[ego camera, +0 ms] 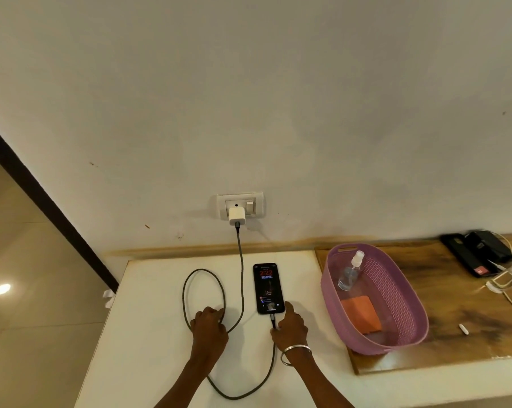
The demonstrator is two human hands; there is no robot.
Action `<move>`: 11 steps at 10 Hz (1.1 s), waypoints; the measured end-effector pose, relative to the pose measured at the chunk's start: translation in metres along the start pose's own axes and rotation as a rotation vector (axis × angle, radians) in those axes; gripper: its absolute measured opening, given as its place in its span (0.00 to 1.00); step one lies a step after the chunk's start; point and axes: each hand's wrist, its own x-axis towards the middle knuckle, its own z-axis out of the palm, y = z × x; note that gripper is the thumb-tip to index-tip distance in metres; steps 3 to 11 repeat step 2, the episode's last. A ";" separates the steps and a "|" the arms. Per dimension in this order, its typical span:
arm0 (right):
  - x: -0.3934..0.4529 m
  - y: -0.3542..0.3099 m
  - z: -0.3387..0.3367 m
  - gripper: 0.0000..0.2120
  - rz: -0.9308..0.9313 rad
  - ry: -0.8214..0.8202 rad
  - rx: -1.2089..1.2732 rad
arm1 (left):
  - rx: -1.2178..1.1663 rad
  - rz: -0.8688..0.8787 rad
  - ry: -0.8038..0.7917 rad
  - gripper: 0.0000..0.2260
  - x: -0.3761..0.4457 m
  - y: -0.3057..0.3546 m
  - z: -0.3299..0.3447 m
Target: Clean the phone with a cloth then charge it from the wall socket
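A black phone (268,288) lies face up on the white table (148,334) with its screen lit. A dark braided cable (242,260) runs from its lower end in loops up to a white charger (236,216) plugged into the wall socket (240,205). My right hand (290,325) rests at the phone's lower right corner, thumb and fingers on the cable plug. My left hand (209,323) lies on the cable loop, fingers curled over it. An orange cloth (360,316) lies folded in the purple basket (413,307).
The basket also holds a clear spray bottle (350,272) and stands on a wooden board (466,304). Black devices (475,254) and white cords (505,282) lie at the far right. A small white cap (463,329) rests on the board. The table's left edge drops to the tiled floor.
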 end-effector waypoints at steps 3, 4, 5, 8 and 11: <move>-0.008 -0.006 -0.009 0.31 -0.047 0.125 -0.074 | 0.070 0.024 0.024 0.16 0.002 0.003 -0.008; -0.008 -0.006 -0.009 0.31 -0.047 0.125 -0.074 | 0.070 0.024 0.024 0.16 0.002 0.003 -0.008; -0.008 -0.006 -0.009 0.31 -0.047 0.125 -0.074 | 0.070 0.024 0.024 0.16 0.002 0.003 -0.008; -0.008 -0.006 -0.009 0.31 -0.047 0.125 -0.074 | 0.070 0.024 0.024 0.16 0.002 0.003 -0.008; -0.008 -0.006 -0.009 0.31 -0.047 0.125 -0.074 | 0.070 0.024 0.024 0.16 0.002 0.003 -0.008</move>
